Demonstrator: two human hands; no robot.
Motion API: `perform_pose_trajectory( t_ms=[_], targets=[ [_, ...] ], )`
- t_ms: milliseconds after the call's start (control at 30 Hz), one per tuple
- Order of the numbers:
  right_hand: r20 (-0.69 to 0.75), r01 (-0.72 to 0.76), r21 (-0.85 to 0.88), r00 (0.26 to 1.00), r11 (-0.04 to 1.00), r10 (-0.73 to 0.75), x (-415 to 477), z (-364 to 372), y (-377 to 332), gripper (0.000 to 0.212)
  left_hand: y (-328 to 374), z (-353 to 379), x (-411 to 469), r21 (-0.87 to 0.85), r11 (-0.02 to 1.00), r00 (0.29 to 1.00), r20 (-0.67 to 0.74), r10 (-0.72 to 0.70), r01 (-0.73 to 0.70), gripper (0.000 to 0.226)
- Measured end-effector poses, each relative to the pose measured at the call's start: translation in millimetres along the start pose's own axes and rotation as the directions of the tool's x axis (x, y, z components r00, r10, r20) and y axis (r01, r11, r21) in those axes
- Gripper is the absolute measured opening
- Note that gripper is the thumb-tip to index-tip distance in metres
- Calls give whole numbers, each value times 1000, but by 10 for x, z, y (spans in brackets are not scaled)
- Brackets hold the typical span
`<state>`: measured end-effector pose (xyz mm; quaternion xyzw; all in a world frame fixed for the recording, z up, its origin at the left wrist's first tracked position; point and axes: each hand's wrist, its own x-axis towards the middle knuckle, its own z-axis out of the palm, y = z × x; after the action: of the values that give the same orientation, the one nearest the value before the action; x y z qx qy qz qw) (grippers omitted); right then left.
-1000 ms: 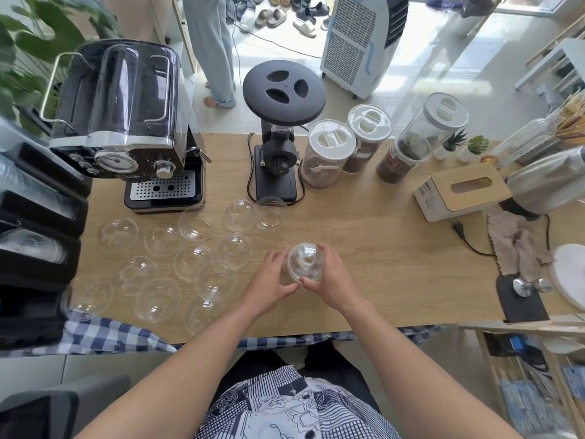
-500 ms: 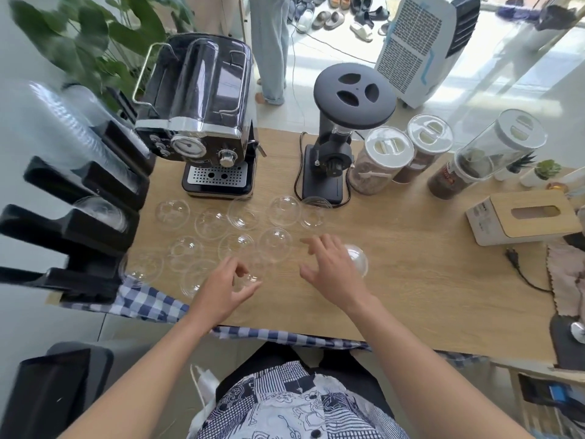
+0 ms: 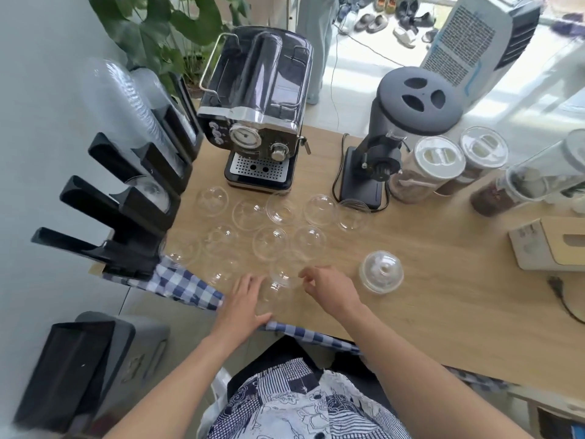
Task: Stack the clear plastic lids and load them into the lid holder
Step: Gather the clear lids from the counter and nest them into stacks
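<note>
Several clear dome lids (image 3: 270, 242) lie spread over the wooden table (image 3: 443, 296) in front of the coffee machine. A short stack of lids (image 3: 381, 272) stands alone on the table to the right of my hands. Between my hands sits one clear lid (image 3: 278, 285) near the front edge. My left hand (image 3: 243, 301) touches its left side with fingers spread. My right hand (image 3: 327, 286) curls its fingers at the lid's right side. Neither hand has lifted it. The black lid holder (image 3: 126, 198) stands at the table's left end with lids in its upper slots.
An espresso machine (image 3: 256, 109) and a black grinder (image 3: 389, 137) stand at the back. Lidded jars (image 3: 424, 169) and a tissue box (image 3: 550, 245) are to the right. A checked cloth (image 3: 180, 283) hangs over the front-left edge. A person's legs (image 3: 313, 36) are beyond the table.
I have set the stack of lids down on the table and let go. Both hands moved left to a single lid near the front edge. My view swung left toward the holder.
</note>
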<state>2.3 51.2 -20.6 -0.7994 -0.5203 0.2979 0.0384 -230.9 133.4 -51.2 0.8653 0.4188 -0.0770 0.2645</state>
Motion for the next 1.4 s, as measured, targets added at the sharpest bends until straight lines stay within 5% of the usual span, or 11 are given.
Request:
perform_pose_trajectory(
  t_ms=[100, 267, 433, 533, 733, 867, 1000, 1200, 1267, 1400],
  targets=[
    [-78, 11, 91, 997, 996, -4, -31, -63, 56, 23, -4, 21, 39, -17, 1000, 1000, 17, 19, -19, 95],
    [-124, 3, 479, 990, 878, 65, -117, -186, 130, 17, 32, -64, 132, -170, 985, 996, 66, 53, -41, 109],
    [124, -124, 839, 992, 530, 37, -189, -227, 111, 42, -244, -282, 89, -146, 979, 967, -232, 107, -143, 67],
    [294, -259, 882, 955, 393, -30, -217, -93, 65, 47, -535, -335, 28, 4, 993, 948, -298, 114, -118, 62],
    [423, -379, 802, 906, 461, 9, -226, 209, -44, 53, -786, -274, -89, 95, 995, 956, -286, 66, -41, 22],
    [330, -360, 768, 931, 530, 153, -192, 327, -90, 41, -554, -394, -85, -221, 975, 936, -348, -52, -28, 15],
    [291, -362, 780, 932, 510, 217, -169, 314, -117, 32, -202, -552, -106, -783, 615, 921, -166, -352, 94, 14],
    [307, -401, 786, 914, 471, 267, -193, 272, -80, 25, -1, -409, 37, -985, 26, 909, 146, -391, 169, 27],
    [313, -405, 789, 912, 462, 266, -204, 250, -46, 24, 30, -316, 94, -976, -35, 902, 211, -376, 214, 27],
    [295, -397, 769, 916, 502, 273, -188, 227, -18, 24, 22, -201, 178, -955, 53, 880, 247, -405, 292, 24]
  ],
)
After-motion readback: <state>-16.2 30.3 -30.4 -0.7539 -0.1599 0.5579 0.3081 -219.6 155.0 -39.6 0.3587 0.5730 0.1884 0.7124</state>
